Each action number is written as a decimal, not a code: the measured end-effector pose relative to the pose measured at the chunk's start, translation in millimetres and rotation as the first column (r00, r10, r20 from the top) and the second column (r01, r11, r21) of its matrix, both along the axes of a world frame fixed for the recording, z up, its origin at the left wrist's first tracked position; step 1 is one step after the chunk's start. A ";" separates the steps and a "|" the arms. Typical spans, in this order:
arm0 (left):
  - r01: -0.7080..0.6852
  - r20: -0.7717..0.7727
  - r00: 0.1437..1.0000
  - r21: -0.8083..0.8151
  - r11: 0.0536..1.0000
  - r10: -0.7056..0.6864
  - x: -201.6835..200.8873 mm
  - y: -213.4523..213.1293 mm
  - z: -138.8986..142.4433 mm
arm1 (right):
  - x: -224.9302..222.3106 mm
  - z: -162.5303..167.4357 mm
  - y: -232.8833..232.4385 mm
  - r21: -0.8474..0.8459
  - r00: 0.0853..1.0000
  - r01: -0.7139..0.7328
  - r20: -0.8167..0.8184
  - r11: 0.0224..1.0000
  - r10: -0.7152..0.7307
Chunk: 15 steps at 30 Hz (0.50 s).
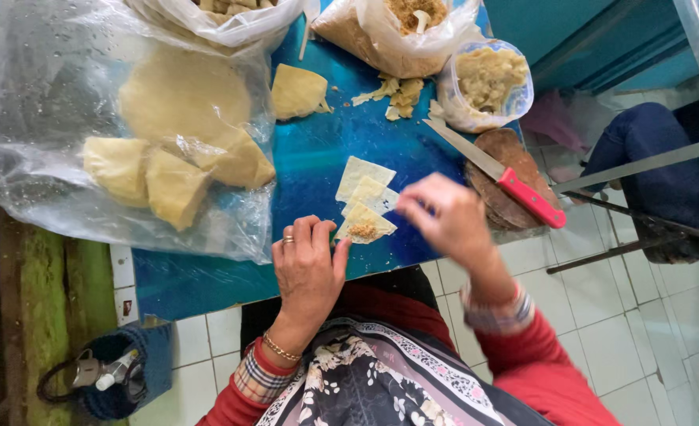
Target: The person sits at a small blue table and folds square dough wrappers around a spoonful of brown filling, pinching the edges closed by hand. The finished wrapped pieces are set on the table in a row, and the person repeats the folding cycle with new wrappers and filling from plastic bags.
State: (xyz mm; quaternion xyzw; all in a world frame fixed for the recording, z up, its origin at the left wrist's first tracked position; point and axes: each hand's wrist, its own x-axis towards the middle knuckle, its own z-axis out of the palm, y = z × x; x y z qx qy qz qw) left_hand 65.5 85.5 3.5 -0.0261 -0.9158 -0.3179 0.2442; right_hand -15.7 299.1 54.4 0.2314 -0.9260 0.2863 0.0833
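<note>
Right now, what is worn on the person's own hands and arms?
The left hand wears a ring on one finger and a thin gold-coloured chain bracelet at the wrist. Both arms have red sleeves with a plaid cuff showing at the wrist, in red, cream and dark checks. The right hand is motion-blurred; no ring or bracelet can be made out on it. No gloves on either hand.

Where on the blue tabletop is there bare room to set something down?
The widest bare patch of the blue tabletop lies between the dough bag, the dough wedge, the knife and the wrappers. The far edge is crowded with filling bags and a tub.
</note>
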 end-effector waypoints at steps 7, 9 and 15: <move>-0.001 0.078 0.997 -0.037 0.999 0.004 0.2 0.1 -3.3 | 45.9 -31.1 -20.0 -0.078 0.975 0.210 0.096 0.975 -0.202; -0.004 0.078 0.997 -0.045 0.999 0.008 -2.3 -0.1 -3.9 | 42.6 -36.1 -19.2 -0.093 0.978 0.196 0.091 0.976 -0.188; -0.030 0.036 0.999 -0.101 0.994 0.034 -4.5 3.1 -3.1 | 42.7 -40.3 -20.9 -0.044 0.987 0.140 -0.079 0.989 -0.143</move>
